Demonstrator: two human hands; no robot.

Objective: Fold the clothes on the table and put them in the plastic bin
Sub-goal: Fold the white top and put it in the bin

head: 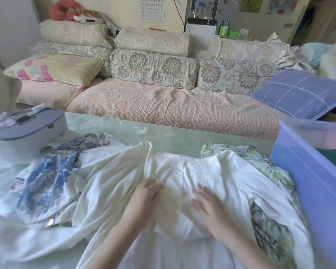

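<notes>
Two hands, both down on the white ribbed top point(182, 171). Left hand point(144, 195) flat, fingers straight and close together. Right hand point(208, 206) flat too, fingers slightly spread, a bit motion-blurred. Palms pressing cloth, no curl in either. Three garments on the glass table point(144, 129): white top under both palms, spread wide past each hand; blue-patterned garment point(43, 181) left of the left hand, partly under a white sleeve; green leaf-print garment point(270, 226) right of the right hand, mostly covered by the white top. One plastic bin point(308, 181), purple-blue, further right of the right hand, just beside the leaf-print piece; something dark green point(334, 154) inside, rest of interior out of view. One grey-lidded white case point(27, 136) beyond and left of the left hand, at the blue garment's edge. Sofa point(163, 105) past the fingertips, behind the table, with one blue checked pillow point(299, 92) and one pastel pillow point(56, 68).
</notes>
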